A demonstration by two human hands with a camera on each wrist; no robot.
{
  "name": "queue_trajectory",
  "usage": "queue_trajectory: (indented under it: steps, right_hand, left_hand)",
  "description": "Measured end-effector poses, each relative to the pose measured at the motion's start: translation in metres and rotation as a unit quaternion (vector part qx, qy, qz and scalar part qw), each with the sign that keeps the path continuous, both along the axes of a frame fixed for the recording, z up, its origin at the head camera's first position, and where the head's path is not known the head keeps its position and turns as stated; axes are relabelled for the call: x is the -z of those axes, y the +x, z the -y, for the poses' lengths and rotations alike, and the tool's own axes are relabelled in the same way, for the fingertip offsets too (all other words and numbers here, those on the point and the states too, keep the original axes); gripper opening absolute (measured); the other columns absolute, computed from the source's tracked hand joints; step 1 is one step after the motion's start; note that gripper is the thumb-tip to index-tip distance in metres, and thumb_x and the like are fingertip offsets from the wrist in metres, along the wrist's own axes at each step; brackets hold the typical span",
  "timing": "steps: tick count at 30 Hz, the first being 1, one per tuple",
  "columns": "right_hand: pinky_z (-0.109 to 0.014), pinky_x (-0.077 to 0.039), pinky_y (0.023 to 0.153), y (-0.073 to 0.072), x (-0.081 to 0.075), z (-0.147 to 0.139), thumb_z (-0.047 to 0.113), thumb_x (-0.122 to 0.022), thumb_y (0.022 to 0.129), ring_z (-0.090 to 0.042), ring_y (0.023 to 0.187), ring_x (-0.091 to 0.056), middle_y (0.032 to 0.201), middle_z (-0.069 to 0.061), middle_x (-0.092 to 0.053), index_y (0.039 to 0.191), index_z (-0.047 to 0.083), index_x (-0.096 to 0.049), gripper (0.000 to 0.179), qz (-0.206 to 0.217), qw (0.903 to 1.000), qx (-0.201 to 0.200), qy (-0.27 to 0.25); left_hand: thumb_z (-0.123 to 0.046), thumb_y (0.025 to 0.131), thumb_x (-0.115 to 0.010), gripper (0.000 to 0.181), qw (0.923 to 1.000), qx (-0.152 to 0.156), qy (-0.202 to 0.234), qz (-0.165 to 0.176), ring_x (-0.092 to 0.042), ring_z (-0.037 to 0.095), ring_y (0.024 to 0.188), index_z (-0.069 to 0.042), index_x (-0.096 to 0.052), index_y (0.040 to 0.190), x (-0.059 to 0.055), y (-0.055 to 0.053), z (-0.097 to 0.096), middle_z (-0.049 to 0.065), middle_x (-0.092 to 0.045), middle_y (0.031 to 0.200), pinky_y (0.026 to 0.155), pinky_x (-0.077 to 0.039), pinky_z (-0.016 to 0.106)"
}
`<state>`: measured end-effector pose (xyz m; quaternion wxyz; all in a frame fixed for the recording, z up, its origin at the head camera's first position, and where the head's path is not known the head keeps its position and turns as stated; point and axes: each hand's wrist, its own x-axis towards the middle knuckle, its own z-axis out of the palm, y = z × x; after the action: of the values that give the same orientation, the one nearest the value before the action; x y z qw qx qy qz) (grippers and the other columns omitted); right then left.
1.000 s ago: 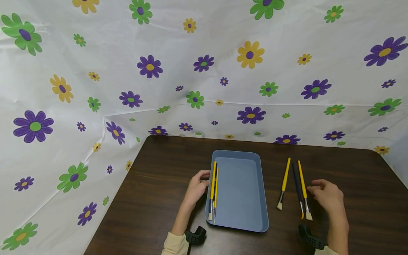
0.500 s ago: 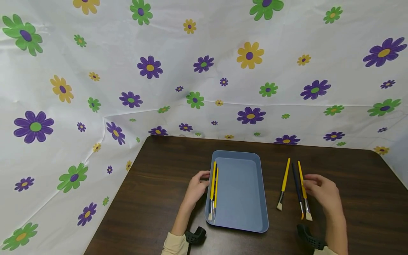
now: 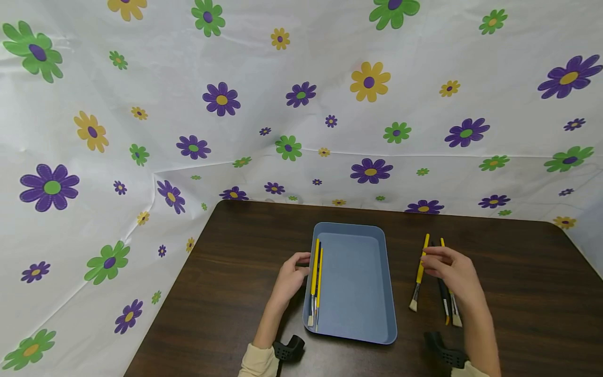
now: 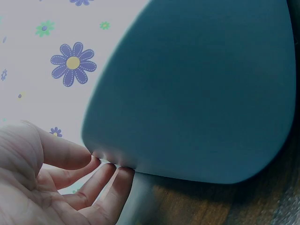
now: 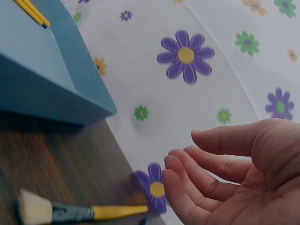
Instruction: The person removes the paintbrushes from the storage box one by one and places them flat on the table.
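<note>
My left hand (image 3: 290, 278) touches the left side of a blue-grey tray (image 3: 358, 283), fingertips against its outer wall (image 4: 187, 117) in the left wrist view. Inside the tray, along its left edge, lie yellow-handled paintbrushes (image 3: 314, 272) with a dark handle between them. Over the loose brushes on the right is my right hand (image 3: 452, 272), with nothing between its loosely bent fingers. Its fingertips overlap the handle of the left yellow paintbrush (image 3: 419, 277). Beneath the hand, a dark-blue paintbrush (image 3: 444, 299) and another yellow paintbrush (image 3: 455, 311) are partly hidden.
The dark brown wooden table (image 3: 226, 277) carries everything. Behind it hangs a white sheet (image 3: 254, 63) printed with flowers. Black wrist mounts (image 3: 289, 348) sit on both forearms below the sleeves.
My right hand has moved left, from beside the right yellow paintbrush, across the dark-blue one, to the left yellow paintbrush. The left hand, tray and brushes have stayed put.
</note>
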<state>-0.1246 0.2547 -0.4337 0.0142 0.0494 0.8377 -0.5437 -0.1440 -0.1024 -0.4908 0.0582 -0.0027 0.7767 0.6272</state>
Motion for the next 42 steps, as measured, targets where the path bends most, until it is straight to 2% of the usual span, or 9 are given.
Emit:
queue_trajectory:
  steps: [7,14,19,25,33,42]
  right_hand:
    - [-0.019,-0.057,0.078,-0.001,-0.009,0.017,0.017,-0.061,0.105,-0.001,0.085,-0.067,0.108,-0.016,-0.071,0.136,-0.017,-0.053,0.046,0.008,0.9998,-0.017,-0.005]
    - [-0.021,-0.057,0.079,-0.003,-0.012,0.039,0.012,-0.065,0.103,-0.007,0.086,-0.068,0.105,-0.011,-0.070,0.132,-0.016,-0.057,0.042,0.004,0.9983,-0.028,-0.051]
    - [-0.024,-0.058,0.079,-0.005,-0.011,0.059,0.009,-0.065,0.102,-0.011,0.086,-0.069,0.104,-0.014,-0.071,0.129,-0.015,-0.059,0.037,0.005,0.9977,-0.038,-0.056]
    - [-0.025,-0.059,0.079,-0.006,-0.009,0.079,0.009,-0.065,0.102,-0.016,0.089,-0.071,0.109,-0.020,-0.070,0.130,-0.014,-0.060,0.037,0.014,0.9975,-0.048,-0.051]
    - [-0.031,-0.061,0.079,-0.006,-0.004,0.090,0.005,-0.062,0.102,-0.025,0.092,-0.072,0.107,-0.021,-0.070,0.133,-0.015,-0.057,0.037,0.008,0.9966,-0.051,-0.064]
    - [-0.034,-0.061,0.077,-0.006,0.002,0.111,-0.002,-0.063,0.097,-0.030,0.088,-0.073,0.105,-0.023,-0.071,0.129,-0.015,-0.059,0.035,-0.001,0.9956,-0.060,-0.071]
  left_hand:
    - [-0.001,0.096,-0.058,0.040,1.0000,0.000,0.003,0.000,-0.065,0.030,0.096,0.007,-0.061,0.135,-0.001,0.000,0.001,0.026,-0.062,0.129,0.077,-0.058,0.047]
    - [-0.001,0.095,-0.059,0.041,1.0000,0.004,0.004,-0.001,-0.065,0.027,0.094,0.006,-0.061,0.135,-0.005,0.001,0.002,0.024,-0.063,0.129,0.076,-0.058,0.045]
    - [-0.001,0.094,-0.059,0.041,1.0000,0.002,-0.001,0.002,-0.064,0.025,0.091,0.005,-0.062,0.135,-0.005,0.001,0.001,0.023,-0.063,0.128,0.076,-0.057,0.044]
    - [-0.002,0.095,-0.059,0.040,1.0000,0.003,-0.003,-0.004,-0.064,0.025,0.092,0.006,-0.061,0.135,-0.005,0.001,0.001,0.023,-0.063,0.127,0.075,-0.057,0.046]
    - [-0.001,0.095,-0.059,0.041,1.0000,0.004,-0.004,-0.004,-0.064,0.026,0.093,0.005,-0.062,0.135,-0.006,0.001,0.000,0.022,-0.063,0.128,0.076,-0.057,0.044]
    - [-0.001,0.095,-0.059,0.041,0.9999,0.003,-0.014,0.000,-0.063,0.025,0.092,0.004,-0.062,0.135,-0.006,0.002,0.001,0.022,-0.063,0.128,0.076,-0.056,0.043]
